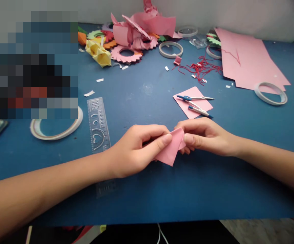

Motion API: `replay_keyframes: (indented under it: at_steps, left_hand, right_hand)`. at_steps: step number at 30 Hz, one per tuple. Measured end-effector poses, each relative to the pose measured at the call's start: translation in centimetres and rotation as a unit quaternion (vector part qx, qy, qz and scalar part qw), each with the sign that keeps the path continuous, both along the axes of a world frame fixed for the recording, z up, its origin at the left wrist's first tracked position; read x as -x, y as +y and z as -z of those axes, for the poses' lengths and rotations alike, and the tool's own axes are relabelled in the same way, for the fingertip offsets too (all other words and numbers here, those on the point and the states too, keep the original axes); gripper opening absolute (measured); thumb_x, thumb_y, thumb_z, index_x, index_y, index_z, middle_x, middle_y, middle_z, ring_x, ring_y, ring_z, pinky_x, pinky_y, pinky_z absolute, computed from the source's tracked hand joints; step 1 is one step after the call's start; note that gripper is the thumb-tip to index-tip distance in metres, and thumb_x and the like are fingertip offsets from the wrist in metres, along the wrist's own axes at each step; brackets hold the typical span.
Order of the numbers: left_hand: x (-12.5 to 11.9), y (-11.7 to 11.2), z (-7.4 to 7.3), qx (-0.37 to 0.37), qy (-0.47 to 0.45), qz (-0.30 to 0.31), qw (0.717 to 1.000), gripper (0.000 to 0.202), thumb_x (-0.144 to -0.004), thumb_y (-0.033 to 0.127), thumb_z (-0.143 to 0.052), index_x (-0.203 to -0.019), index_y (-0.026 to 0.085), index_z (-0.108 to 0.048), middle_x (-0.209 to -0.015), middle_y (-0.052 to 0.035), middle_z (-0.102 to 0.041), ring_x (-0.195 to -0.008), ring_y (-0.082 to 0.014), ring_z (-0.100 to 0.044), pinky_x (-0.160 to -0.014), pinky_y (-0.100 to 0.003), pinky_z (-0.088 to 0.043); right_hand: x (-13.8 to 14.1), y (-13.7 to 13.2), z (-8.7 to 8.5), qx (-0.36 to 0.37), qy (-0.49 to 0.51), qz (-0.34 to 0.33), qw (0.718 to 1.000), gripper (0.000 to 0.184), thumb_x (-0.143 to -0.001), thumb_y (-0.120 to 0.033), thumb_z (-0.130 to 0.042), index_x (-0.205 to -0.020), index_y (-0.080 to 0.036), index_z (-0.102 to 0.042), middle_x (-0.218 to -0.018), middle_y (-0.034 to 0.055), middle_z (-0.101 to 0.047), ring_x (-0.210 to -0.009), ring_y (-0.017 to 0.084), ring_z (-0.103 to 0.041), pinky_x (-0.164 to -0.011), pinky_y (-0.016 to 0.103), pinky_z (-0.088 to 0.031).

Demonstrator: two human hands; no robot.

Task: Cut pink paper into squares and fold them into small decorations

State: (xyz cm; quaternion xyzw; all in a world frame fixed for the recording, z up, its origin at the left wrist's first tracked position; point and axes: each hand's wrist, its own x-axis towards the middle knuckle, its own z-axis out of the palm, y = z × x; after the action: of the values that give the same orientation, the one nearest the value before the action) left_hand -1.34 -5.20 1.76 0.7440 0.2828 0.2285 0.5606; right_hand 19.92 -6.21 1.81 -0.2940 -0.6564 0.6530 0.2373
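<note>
A small folded piece of pink paper (171,149) is held above the table between both hands. My left hand (139,149) pinches its left side, thumb on top and fingers behind. At the paper's right edge, my right hand (202,137) grips a folded corner between thumb and fingers; some fingertips are hidden behind the paper. Just beyond the hands lies a pink paper square (194,91) with a drawing compass (187,98) resting on it. A clear plastic stencil ruler (98,125) lies under and beside my left forearm.
Rolls of tape (171,50) lie about the blue table (136,200). Pink paper shapes (149,25) and a yellow folded piece (98,52) are heaped at the back. Tangled red thread (200,69) sits left of a large pink sheet (251,61).
</note>
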Motion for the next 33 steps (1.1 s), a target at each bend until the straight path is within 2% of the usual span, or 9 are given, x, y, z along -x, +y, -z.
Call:
replay_keyframes:
  at_steps: [2,4,8,11,17,20,23,29,33]
  left_hand:
    - [0.1,-0.3,0.2,-0.079,-0.001,-0.009,0.997,0.028,-0.093,0.018,-0.044,-0.067,0.017,-0.053,-0.054,0.0073,-0.043,-0.047,-0.0046,-0.037,-0.046,-0.016,-0.031]
    - [0.1,-0.6,0.4,-0.127,0.001,-0.018,0.992,0.026,-0.093,0.016,-0.043,-0.069,0.017,-0.054,-0.055,0.0074,-0.041,-0.047,-0.0047,-0.035,-0.046,-0.016,-0.03]
    - [0.2,-0.7,0.7,-0.136,-0.001,-0.014,0.991,0.027,-0.093,0.015,-0.043,-0.069,0.017,-0.054,-0.053,0.0077,-0.042,-0.046,-0.0047,-0.036,-0.048,-0.016,-0.032]
    - [0.2,-0.6,0.7,-0.119,-0.006,-0.01,0.993,0.028,-0.094,0.017,-0.043,-0.068,0.017,-0.053,-0.05,0.0078,-0.045,-0.045,-0.0049,-0.038,-0.047,-0.017,-0.032]
    - [0.2,-0.2,0.1,0.032,0.013,0.026,0.999,0.036,-0.097,0.028,-0.038,-0.065,0.017,-0.051,-0.051,0.0068,-0.046,-0.046,-0.0054,-0.041,-0.043,-0.016,-0.031]
    - [-0.1,0.0,-0.3,0.043,0.022,0.036,0.998,0.04,-0.094,0.031,-0.043,-0.056,0.017,-0.044,-0.05,0.0063,-0.04,-0.046,-0.0054,-0.036,-0.042,-0.017,-0.029]
    - [-0.6,0.0,-0.6,0.07,0.052,0.051,0.995,0.039,-0.09,0.03,-0.049,-0.054,0.016,-0.045,-0.044,0.0065,-0.039,-0.042,-0.0052,-0.036,-0.039,-0.017,-0.027]
    - [-0.7,-0.1,-0.4,0.0,0.013,-0.072,0.997,0.034,-0.091,0.027,-0.046,-0.059,0.016,-0.05,-0.051,0.0046,-0.047,-0.049,-0.0063,-0.044,-0.044,-0.016,-0.035]
    - [-0.3,0.5,-0.5,-0.04,0.044,-0.084,0.995,0.024,-0.089,0.027,-0.05,-0.069,0.016,-0.056,-0.057,0.0042,-0.053,-0.052,-0.0071,-0.048,-0.048,-0.016,-0.04]
  right_hand:
    - [0.2,-0.2,0.2,-0.034,-0.017,0.005,0.999,0.027,-0.095,-0.036,-0.051,-0.08,-0.014,-0.056,-0.067,-0.0023,-0.054,-0.06,0.005,-0.051,-0.053,0.015,-0.041]
    - [0.4,-0.5,0.4,-0.116,-0.027,0.017,0.993,0.025,-0.096,-0.029,-0.049,-0.077,-0.014,-0.055,-0.065,-0.0032,-0.053,-0.059,0.004,-0.048,-0.054,0.014,-0.04]
    - [0.8,-1.1,0.7,-0.287,-0.062,0.064,0.954,0.022,-0.095,-0.016,-0.048,-0.074,-0.014,-0.055,-0.062,-0.0047,-0.051,-0.055,0.002,-0.044,-0.054,0.011,-0.037]
    - [1.1,-1.5,0.7,-0.325,-0.09,0.097,0.936,0.018,-0.093,-0.012,-0.05,-0.077,-0.014,-0.057,-0.059,-0.0055,-0.053,-0.052,0.002,-0.045,-0.051,0.011,-0.036]
    - [1.4,-2.0,0.8,-0.341,-0.123,0.099,0.927,0.023,-0.092,-0.017,-0.054,-0.07,-0.013,-0.057,-0.055,-0.0049,-0.05,-0.049,0.003,-0.038,-0.047,0.013,-0.033]
    - [1.7,-2.1,1.0,-0.355,-0.112,0.073,0.925,0.022,-0.091,-0.014,-0.051,-0.069,-0.014,-0.055,-0.057,-0.0041,-0.052,-0.049,0.003,-0.04,-0.048,0.014,-0.033]
    - [2.1,-2.3,1.1,-0.351,-0.103,0.073,0.928,0.021,-0.088,-0.011,-0.05,-0.067,-0.016,-0.052,-0.058,-0.0036,-0.053,-0.05,0.004,-0.042,-0.049,0.015,-0.034]
    - [2.2,-2.5,0.5,-0.208,-0.114,0.072,0.969,0.021,-0.089,-0.024,-0.056,-0.07,-0.015,-0.054,-0.058,-0.0037,-0.05,-0.05,0.006,-0.04,-0.046,0.018,-0.033]
    - [1.2,-1.4,0.5,-0.181,-0.113,0.127,0.969,0.019,-0.091,-0.028,-0.053,-0.077,-0.016,-0.056,-0.066,0.0,-0.057,-0.055,0.009,-0.049,-0.049,0.021,-0.038]
